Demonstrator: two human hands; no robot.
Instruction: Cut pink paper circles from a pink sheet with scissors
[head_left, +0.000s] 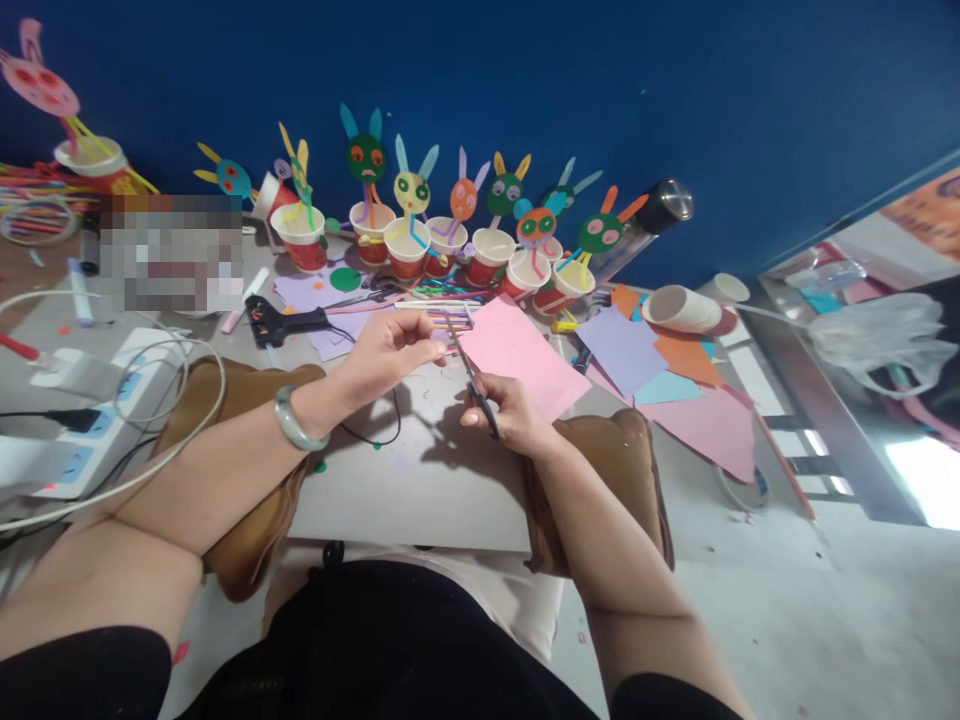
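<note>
Scissors (471, 375) sit in the grip of a person's right hand (510, 410), fingers curled closed around the dark handles above a pale, smooth table (409, 500), the metal blades angled up past the fingertips of the left hand (397, 350). That left hand is half curled, thumb reaching toward the blades; whether it pinches a small scrap cannot be told. With so little room between steel and skin, a slip or a hurried snip could nick the left thumb, and any tiny piece held there could drop among the litter and be lost. A black cord (397, 420) loops near the left wrist and leads toward a black glue gun (289, 325); a snagged sleeve or wrist could drag the tool, and its nozzle could burn if hot, though the heat does not show. A wide reach forward might topple the light paper cups (490, 258), top-heavy under flat, round rabbit faces (412, 193) with long pointed ears and thin, bent stems. Beyond the blades lies a flat, matte pink sheet (525, 355), straight-edged and easily creased by a leaning arm, with a lilac sheet (619, 350) to its right. A glossy, pale green bangle (300, 420) rings the left wrist, while 2 soft brown cushions (611, 480) with rounded, puckered edges lie by the forearms
</note>
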